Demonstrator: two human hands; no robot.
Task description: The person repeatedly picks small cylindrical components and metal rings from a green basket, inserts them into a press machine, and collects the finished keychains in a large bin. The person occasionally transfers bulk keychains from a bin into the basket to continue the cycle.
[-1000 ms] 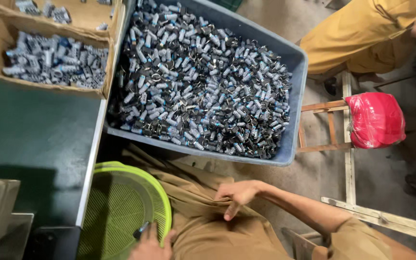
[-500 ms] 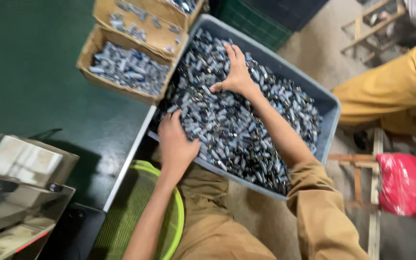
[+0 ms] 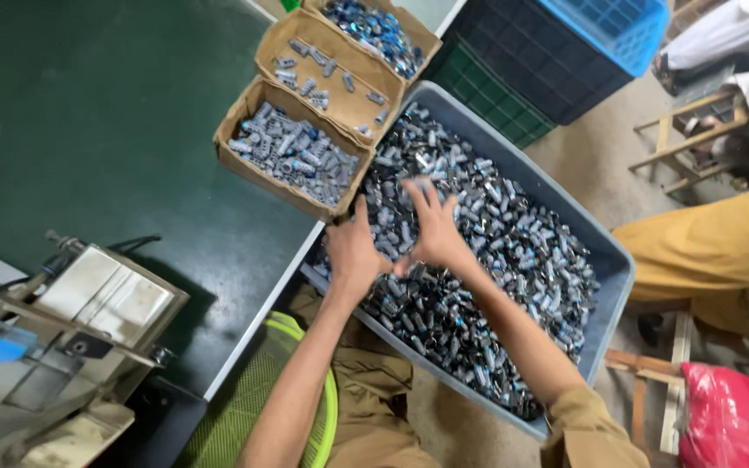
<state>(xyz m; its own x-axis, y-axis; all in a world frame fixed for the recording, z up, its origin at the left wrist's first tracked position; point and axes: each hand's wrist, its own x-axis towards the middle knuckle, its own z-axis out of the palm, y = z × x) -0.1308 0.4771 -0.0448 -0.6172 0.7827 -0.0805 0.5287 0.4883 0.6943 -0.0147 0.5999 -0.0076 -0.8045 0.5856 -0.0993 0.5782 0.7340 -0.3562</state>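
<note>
Both hands now sit together in the grey bin (image 3: 604, 260), side by side on the heap of small metal cylinders (image 3: 496, 251). Half a second ago they were apart: right hand far up the pile, left hand low near the bin's near rim. A second ago neither was in the bin at all; the right lay on the lap, the left was down by the green basket (image 3: 249, 407).

Left hand (image 3: 353, 251): palm down, grip apart, fingers loosely curved over parts at the bin's left edge. Right hand (image 3: 431, 230): fingers spread wide, flat on the pile, clamped on nothing visible. Thumbs nearly touching, so it reads as a two-handed scoop or gather starting, in my judgement; no parts lifted yet.

Cylinders mostly in the bin; more lie in three cardboard boxes (image 3: 292, 152) on the dark green surface (image 3: 88, 130) just left of it. Metal machine (image 3: 71, 338) at lower left, untouched. Red bag (image 3: 730, 420) at lower right on floor.
</note>
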